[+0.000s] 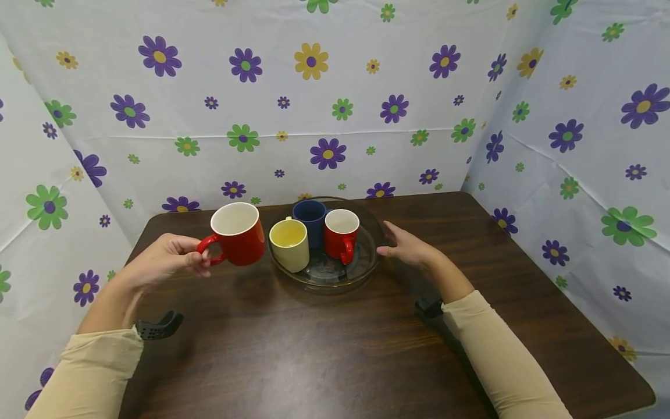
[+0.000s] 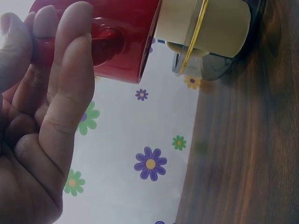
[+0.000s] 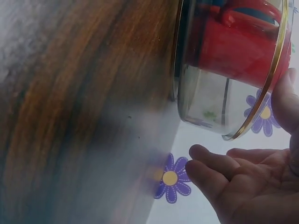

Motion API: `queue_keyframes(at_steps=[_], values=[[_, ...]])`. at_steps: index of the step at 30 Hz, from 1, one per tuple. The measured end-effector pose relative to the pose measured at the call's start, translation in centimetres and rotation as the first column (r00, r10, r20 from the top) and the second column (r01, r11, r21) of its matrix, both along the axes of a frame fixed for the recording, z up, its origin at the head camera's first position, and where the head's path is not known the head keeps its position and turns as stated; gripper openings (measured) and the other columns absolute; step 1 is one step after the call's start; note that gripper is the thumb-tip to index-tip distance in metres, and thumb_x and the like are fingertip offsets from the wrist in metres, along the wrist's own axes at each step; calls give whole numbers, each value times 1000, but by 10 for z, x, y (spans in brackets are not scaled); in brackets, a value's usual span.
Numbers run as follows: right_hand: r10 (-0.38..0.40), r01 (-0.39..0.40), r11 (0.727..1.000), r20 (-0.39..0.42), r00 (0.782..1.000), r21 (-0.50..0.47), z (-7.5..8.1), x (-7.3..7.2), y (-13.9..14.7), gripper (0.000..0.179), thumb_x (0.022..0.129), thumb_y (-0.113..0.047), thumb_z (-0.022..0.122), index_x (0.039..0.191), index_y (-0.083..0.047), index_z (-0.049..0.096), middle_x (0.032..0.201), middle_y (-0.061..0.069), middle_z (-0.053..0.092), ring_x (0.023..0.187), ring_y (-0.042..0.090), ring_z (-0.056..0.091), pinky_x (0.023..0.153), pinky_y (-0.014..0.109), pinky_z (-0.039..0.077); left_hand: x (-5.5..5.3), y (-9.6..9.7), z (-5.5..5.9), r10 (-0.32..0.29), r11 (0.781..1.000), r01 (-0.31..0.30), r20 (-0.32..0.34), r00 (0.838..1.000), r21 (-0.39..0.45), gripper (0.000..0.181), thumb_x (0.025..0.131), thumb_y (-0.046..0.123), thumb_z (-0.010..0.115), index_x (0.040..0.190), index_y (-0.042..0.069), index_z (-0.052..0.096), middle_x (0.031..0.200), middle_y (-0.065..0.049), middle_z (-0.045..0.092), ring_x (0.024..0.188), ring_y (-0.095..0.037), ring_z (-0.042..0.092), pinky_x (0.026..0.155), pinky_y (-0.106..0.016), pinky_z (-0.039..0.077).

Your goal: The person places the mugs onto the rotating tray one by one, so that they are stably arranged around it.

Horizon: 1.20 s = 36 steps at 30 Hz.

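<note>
My left hand (image 1: 175,259) pinches the handle of a large red mug (image 1: 241,238) with a white inside, held upright above the table, just left of a glass bowl. The left wrist view shows fingers curled round the handle (image 2: 110,45). Inside the clear, gold-rimmed glass bowl (image 1: 327,285) stand a yellow mug (image 1: 290,250), a dark blue mug (image 1: 314,224) and a smaller red mug (image 1: 335,235), its handle facing me. Beside the bowl's right rim is my right hand (image 1: 410,247), fingers loosely extended and holding nothing; in the right wrist view its thumb is close to the gold rim (image 3: 261,102).
A dark wood-grain table (image 1: 293,355) carries the bowl near its back edge. Behind and at both sides hang white sheets (image 1: 293,110) printed with purple, green and yellow flowers. A black wrist strap piece (image 1: 159,327) shows under the left sleeve.
</note>
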State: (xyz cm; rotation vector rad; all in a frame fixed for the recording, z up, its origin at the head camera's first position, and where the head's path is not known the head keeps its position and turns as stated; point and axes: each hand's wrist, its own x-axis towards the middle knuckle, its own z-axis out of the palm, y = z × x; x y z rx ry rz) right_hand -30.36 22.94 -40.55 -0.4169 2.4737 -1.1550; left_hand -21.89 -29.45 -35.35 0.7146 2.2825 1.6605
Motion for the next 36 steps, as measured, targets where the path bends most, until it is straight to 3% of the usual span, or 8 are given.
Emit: queue_keyframes(at_steps=[5, 12, 26, 30, 36], values=[[0, 0, 1000, -11, 1000, 4, 0, 0, 0, 86, 102, -17, 63, 161, 2, 4, 166, 28, 11, 151, 45, 20, 118, 59, 27, 2, 3, 1, -24, 1000, 24, 3, 1000, 20, 12, 97, -3, 62, 91, 0, 72, 83, -12, 73, 77, -29, 76, 73, -35, 63], [2, -2, 1000, -4, 1000, 3, -1, 1, 2, 87, 102, -19, 64, 161, 1, 3, 166, 27, 9, 151, 45, 19, 118, 60, 26, 2, 11, 1, -103, 992, 103, -7, 995, 76, 14, 98, -6, 60, 91, 0, 70, 82, -8, 72, 78, -21, 75, 73, -38, 63], [-21, 20, 999, 26, 999, 42, -2, 5, 0, 85, 103, -24, 63, 160, 4, 6, 163, 30, 20, 150, 44, 22, 119, 58, 26, 2, 28, 0, -165, 979, 166, -19, 986, 119, 13, 97, -6, 60, 90, 0, 70, 82, -5, 72, 76, -19, 73, 72, -35, 63], [-10, 10, 999, 13, 1000, 40, -3, 6, 0, 85, 103, -24, 62, 160, 4, 6, 163, 30, 19, 150, 45, 22, 119, 58, 26, 1, 34, 0, -170, 980, 171, -17, 985, 98, 12, 97, -5, 61, 90, 0, 69, 82, -4, 71, 77, -18, 72, 73, -36, 63], [8, -7, 999, -6, 1000, 33, -2, 7, -1, 84, 103, -22, 62, 159, 7, 6, 163, 31, 18, 150, 45, 22, 119, 57, 26, -2, 43, 0, -205, 967, 205, -19, 979, 148, 12, 98, -3, 60, 90, 1, 69, 83, -3, 70, 77, -16, 70, 73, -36, 63]])
